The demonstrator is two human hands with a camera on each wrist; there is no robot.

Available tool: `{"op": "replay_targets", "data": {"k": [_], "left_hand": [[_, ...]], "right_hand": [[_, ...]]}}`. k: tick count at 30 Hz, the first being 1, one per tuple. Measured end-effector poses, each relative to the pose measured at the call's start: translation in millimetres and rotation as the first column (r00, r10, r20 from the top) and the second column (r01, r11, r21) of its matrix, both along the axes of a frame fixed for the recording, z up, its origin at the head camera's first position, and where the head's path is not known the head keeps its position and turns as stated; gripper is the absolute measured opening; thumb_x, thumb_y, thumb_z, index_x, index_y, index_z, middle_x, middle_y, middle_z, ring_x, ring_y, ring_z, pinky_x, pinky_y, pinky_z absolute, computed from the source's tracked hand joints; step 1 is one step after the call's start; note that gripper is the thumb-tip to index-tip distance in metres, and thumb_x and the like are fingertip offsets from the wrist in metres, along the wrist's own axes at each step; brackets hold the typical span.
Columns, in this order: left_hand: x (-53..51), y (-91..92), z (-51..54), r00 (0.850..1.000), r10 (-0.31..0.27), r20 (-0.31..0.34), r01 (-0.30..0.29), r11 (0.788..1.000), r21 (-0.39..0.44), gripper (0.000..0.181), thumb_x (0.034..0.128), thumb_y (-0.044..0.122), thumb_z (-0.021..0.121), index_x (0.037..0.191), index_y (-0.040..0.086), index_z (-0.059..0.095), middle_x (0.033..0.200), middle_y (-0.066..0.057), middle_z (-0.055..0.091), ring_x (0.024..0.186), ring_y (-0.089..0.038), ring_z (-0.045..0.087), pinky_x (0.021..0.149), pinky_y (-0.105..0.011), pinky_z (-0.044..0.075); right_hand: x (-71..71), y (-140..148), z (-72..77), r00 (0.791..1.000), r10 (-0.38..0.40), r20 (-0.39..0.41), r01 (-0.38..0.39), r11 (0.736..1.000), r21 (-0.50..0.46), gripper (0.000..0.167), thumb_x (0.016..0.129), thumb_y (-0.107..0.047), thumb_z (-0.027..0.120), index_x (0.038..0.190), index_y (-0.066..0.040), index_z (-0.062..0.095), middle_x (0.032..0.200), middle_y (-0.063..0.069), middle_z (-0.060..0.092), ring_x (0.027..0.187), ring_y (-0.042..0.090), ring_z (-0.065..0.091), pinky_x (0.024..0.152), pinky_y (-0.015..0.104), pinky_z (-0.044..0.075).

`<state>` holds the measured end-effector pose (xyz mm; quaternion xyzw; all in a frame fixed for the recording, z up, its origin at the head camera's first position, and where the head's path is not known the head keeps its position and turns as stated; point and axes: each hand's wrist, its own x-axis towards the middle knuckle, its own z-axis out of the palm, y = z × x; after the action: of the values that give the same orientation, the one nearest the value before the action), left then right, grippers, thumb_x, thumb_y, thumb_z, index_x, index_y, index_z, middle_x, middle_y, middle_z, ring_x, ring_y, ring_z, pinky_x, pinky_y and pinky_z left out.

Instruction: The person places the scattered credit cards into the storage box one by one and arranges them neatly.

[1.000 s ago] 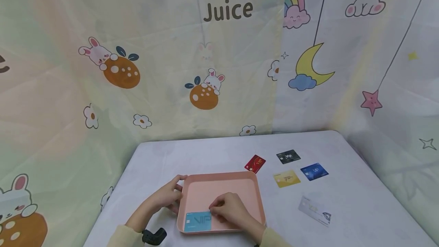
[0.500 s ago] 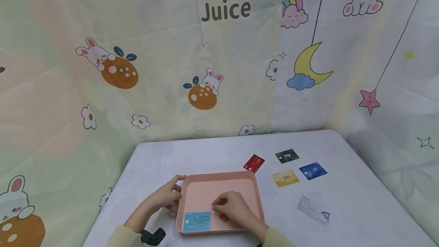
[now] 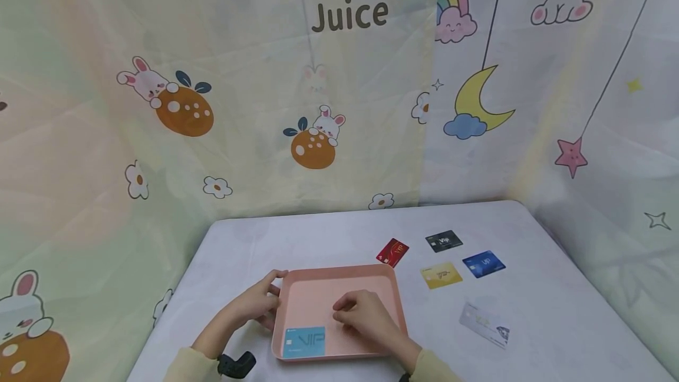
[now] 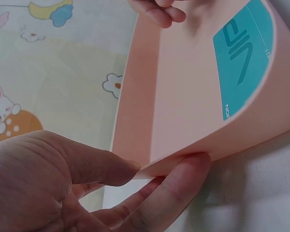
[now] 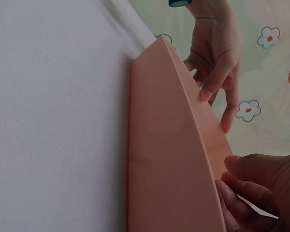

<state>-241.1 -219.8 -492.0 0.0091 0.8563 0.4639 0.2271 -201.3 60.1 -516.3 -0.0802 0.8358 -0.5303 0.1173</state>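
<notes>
A pink tray (image 3: 339, 273) lies at the table's front. In its near left corner sits a light-blue VIP card (image 3: 304, 342), flat on the bottom; the left wrist view also shows this card (image 4: 241, 58). My left hand (image 3: 257, 299) holds the tray at its left side, one finger at the far corner and another against the outer wall (image 4: 198, 164). Over the tray, right of the card, hovers my right hand (image 3: 366, 317) with bent, relaxed fingers and nothing visible between them. In the right wrist view the front wall (image 5: 164, 145) hides the tray's inside.
Right of the tray lie a red card (image 3: 392, 252), a black card (image 3: 444, 241), a gold card (image 3: 441, 276), a blue card (image 3: 484, 264) and a clear card (image 3: 485, 325). The red one is close to the tray's far right corner. A patterned curtain (image 3: 254, 75) stands behind the table.
My right hand has moved off the light-blue card's right edge, up and to the right. The card stays in the corner. My left hand keeps its place on the tray.
</notes>
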Motion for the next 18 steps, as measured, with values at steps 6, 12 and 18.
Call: {"op": "replay_targets", "data": {"k": [6,12,18], "left_hand": [[0.9,0.3,-0.1,1.0,0.004,-0.005,-0.004,1.0,-0.006,0.07,0.0918,0.003,0.06,0.156,0.015,0.036,0.122,-0.018,0.056,0.076,-0.025,0.067,0.053,-0.036,0.06],[1.2,0.3,-1.5,1.0,0.009,-0.009,-0.009,1.0,-0.011,0.07,0.0922,0.003,0.059,0.157,0.016,0.036,0.123,-0.018,0.056,0.076,-0.025,0.067,0.053,-0.036,0.06],[0.3,1.2,-2.0,1.0,0.014,-0.002,-0.014,1.0,-0.016,0.07,0.0921,0.003,0.059,0.157,0.017,0.036,0.122,-0.017,0.056,0.075,-0.025,0.067,0.053,-0.036,0.06]], "right_hand": [[-2.0,2,7.8,1.0,-0.017,0.01,0.016,0.999,0.028,0.014,0.089,-0.014,0.08,0.101,-0.006,0.077,0.079,-0.001,0.07,0.063,0.016,0.065,0.06,0.028,0.058],[-4.4,5,13.9,0.999,-0.032,0.004,0.032,0.999,0.028,0.014,0.089,-0.012,0.079,0.101,-0.005,0.076,0.081,0.0,0.07,0.063,0.016,0.065,0.059,0.03,0.059],[-6.4,12,18.1,0.998,-0.035,-0.055,0.036,0.999,0.019,0.016,0.088,-0.01,0.079,0.102,-0.002,0.076,0.081,0.0,0.07,0.062,0.014,0.066,0.057,0.029,0.058]]}}
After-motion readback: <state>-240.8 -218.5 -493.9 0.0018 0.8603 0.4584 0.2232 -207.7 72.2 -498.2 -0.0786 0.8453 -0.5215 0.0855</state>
